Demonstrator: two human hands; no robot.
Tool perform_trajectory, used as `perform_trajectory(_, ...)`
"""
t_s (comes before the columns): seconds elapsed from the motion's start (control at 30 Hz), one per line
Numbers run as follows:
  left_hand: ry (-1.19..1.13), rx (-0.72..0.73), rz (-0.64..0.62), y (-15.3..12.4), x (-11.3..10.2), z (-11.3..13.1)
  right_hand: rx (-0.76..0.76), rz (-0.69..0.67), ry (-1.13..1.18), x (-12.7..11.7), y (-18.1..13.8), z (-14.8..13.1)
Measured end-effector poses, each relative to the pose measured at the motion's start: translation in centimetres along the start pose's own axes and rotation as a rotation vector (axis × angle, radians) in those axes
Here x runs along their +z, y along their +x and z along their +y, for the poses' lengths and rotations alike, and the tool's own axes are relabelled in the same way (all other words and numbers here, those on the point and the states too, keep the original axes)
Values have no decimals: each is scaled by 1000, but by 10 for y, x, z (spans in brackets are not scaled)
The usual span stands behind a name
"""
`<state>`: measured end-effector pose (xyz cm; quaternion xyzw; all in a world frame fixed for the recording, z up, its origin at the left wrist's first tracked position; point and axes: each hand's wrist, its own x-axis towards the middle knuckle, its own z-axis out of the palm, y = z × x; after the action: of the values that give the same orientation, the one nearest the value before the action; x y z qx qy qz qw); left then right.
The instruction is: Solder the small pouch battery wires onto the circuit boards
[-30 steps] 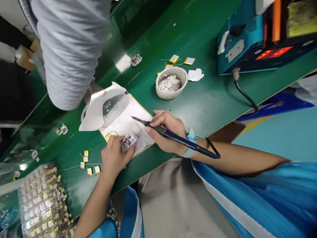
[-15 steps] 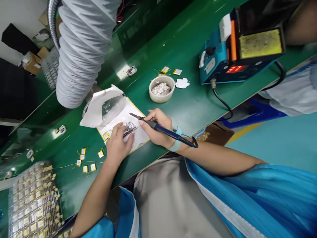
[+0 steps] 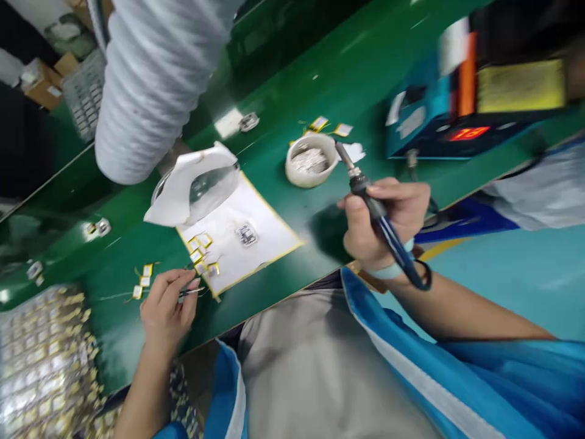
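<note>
at 8 o'clock, a shiny pack of small flat batteries with gold tabs (image 3: 46, 366) sits at the edge of the green work bench (image 3: 292, 67). on the bench at 9 o'clock lies a small metal part (image 3: 103, 227), and a few loose yellow-edged batteries (image 3: 141, 283) lie lower down, near the left hand. a fat white bendy air hose (image 3: 155, 91) hangs over the bench at 11 o'clock. the left hand (image 3: 167, 308) is at 7 o'clock, with its fingers closed, pinching thin metal tweezers (image 3: 189, 291). the tweezer tips are just beside a group of tiny batteries (image 3: 198, 253) on the corner of a white sheet with a yellow edge (image 3: 237, 244). a clear dome with a white cover (image 3: 192, 186) sits on the top corner of that sheet, and a small silver circuit piece (image 3: 247, 235) lies in its middle. at 1 o'clock, a white bowl of silver scraps (image 3: 308, 160) sits on the bench. the right hand (image 3: 386, 222) is at 3 o'clock, closed around a dark blue soldering iron (image 3: 377, 213), and the iron's metal tip is up near the bowl, not touching the sheet. a blurry blue soldering station with red numbers (image 3: 470, 103) stands at 2 o'clock.
</note>
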<state>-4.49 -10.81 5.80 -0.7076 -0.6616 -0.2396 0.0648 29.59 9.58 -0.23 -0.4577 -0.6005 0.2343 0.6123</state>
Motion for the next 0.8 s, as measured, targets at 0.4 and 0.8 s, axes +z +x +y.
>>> perform_trajectory(0.4, 166, 19, -408, -32, -1, -4, 105, -496, 13, 28, -8, -64)
perform_trajectory(0.8, -14, 223, 21, 66, 62, 10, 154, -531, 139, 68, -20, -48)
